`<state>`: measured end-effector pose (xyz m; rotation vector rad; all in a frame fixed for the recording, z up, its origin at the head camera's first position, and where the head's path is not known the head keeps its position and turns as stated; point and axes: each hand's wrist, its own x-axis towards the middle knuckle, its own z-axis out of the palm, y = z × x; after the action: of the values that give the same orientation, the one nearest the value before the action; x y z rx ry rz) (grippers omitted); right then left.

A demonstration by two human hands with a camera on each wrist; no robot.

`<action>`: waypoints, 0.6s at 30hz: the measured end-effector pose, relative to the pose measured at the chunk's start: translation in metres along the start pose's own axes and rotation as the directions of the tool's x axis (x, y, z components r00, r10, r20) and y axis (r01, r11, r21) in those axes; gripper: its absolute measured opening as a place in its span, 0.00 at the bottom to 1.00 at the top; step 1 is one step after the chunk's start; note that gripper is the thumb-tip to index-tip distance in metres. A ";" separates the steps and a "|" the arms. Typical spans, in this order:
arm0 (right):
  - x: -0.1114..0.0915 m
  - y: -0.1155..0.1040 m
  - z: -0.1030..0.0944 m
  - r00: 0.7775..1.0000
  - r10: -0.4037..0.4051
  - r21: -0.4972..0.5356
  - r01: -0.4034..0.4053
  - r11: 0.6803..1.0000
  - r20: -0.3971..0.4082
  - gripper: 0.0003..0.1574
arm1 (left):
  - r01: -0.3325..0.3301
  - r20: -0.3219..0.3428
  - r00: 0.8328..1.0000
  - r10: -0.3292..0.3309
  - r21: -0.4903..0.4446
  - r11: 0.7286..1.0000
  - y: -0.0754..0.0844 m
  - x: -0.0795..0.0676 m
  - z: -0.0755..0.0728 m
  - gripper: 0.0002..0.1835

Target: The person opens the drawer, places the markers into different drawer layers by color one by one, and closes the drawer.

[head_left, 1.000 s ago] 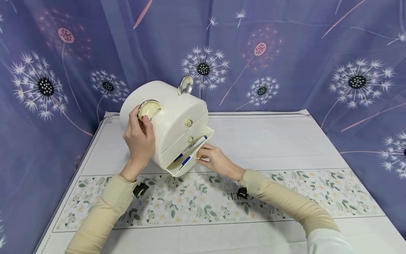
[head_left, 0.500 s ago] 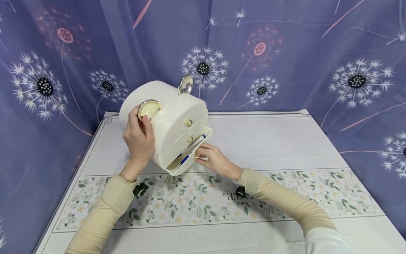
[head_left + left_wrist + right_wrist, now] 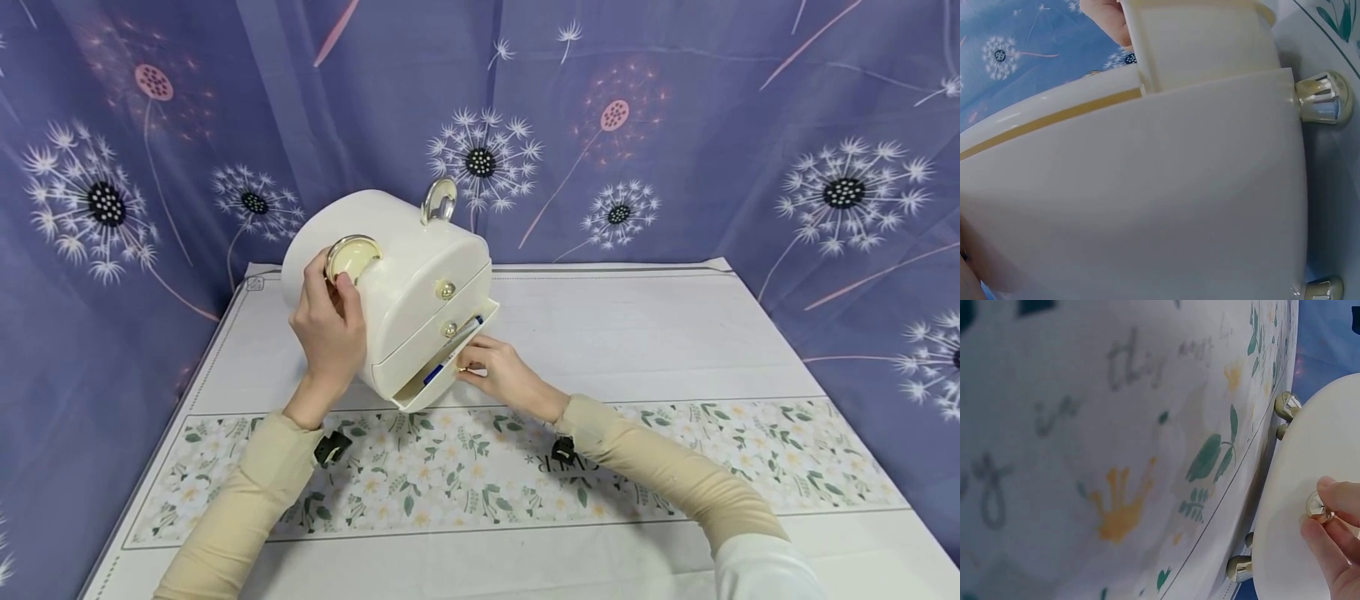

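Observation:
A white rounded drawer box (image 3: 408, 242) with gold-rimmed ears on top stands at the table's left rear. My left hand (image 3: 327, 333) pinches the near ear (image 3: 357, 250) between thumb and fingers. With thumb and fingertips, my right hand (image 3: 504, 379) holds the gold knob (image 3: 1316, 507) of the bottom drawer (image 3: 433, 398), which stands partly pulled out. Inside it lie a pen with a blue part (image 3: 432, 374) and a white pen with a blue end (image 3: 467, 328), both partly hidden. The two drawers above are closed. Seen from the left wrist, the drawer's side (image 3: 1210, 47) sticks out past the box.
The box rests on short gold feet (image 3: 1324, 99). A white cloth with a flowered band (image 3: 450, 483) covers the table (image 3: 637, 325). Close behind hangs a purple curtain (image 3: 675, 67) with a dandelion print.
My right hand has moved a little left toward the box, and the bottom drawer has slid further in, hiding more of the pens. My left hand has stayed on the ear.

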<state>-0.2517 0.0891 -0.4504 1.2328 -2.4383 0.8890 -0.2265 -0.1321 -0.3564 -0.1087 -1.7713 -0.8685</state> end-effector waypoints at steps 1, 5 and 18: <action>0.000 0.000 0.000 1.000 0.002 -0.001 -0.002 1.000 -0.001 0.08 | 0.002 -0.002 1.000 -0.002 -0.001 1.000 0.000 0.000 0.000 0.16; 0.001 0.000 0.001 1.000 0.007 -0.004 -0.007 1.000 -0.002 0.08 | 0.005 0.002 1.000 -0.005 0.002 1.000 0.000 0.000 0.000 0.16; 0.004 -0.001 0.002 1.000 0.031 0.011 -0.031 0.999 0.006 0.08 | 0.005 0.000 1.000 -0.005 0.002 1.000 0.000 0.000 0.000 0.16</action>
<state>-0.2531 0.0850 -0.4496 1.2061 -2.4661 0.9093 -0.2263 -0.1322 -0.3565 -0.1032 -1.7729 -0.8699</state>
